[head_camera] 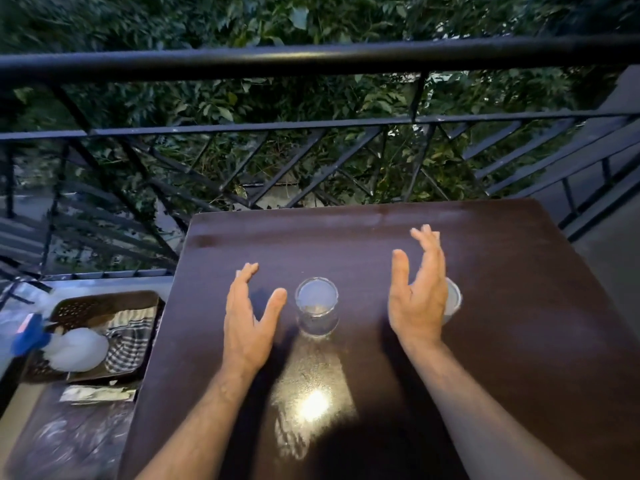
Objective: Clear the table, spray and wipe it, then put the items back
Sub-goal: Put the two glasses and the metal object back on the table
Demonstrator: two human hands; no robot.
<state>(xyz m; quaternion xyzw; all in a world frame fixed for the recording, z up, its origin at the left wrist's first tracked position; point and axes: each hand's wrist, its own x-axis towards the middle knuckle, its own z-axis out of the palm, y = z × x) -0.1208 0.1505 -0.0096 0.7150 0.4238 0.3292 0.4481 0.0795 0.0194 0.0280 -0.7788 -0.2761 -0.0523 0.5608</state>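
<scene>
hovering: left hand [250, 318] spread | right hand [417, 292] spread | glass [317, 308] between, untouched

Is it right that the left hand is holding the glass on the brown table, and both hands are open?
Not quite. The head view shows the left hand open beside the glass, not holding it; there is a gap between them. The glass does stand on the brown table, and the right hand is open too.

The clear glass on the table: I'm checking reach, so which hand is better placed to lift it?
Left, probably. The left hand is open with its thumb right beside the clear glass; the right hand is farther off.
</scene>
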